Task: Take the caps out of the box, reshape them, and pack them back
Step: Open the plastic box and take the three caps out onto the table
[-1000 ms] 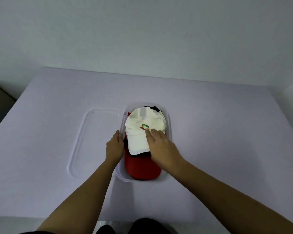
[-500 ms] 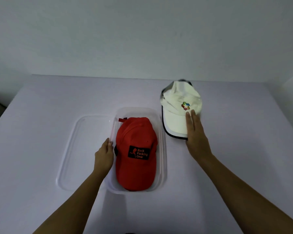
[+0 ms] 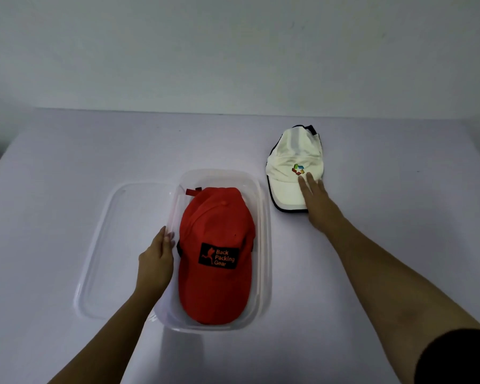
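A red cap [image 3: 216,253] with a black patch lies in the clear plastic box [image 3: 264,245] at the table's middle. A bit of dark fabric shows under its left side. My left hand [image 3: 157,261] rests flat against the box's left wall. A cream cap [image 3: 294,167] with a coloured logo and dark trim lies on the table to the right of the box. On its brim rest the straight fingers of my right hand [image 3: 315,202].
The box's clear lid [image 3: 106,245] lies flat on the table, touching the box's left side. The table [image 3: 67,162] is pale lilac and meets a white wall at the back. Its left edge drops off at the far left.
My right hand lifted the cream cap off the red cap in the box and set it on the table to the right. My left hand stayed at the box's left wall.
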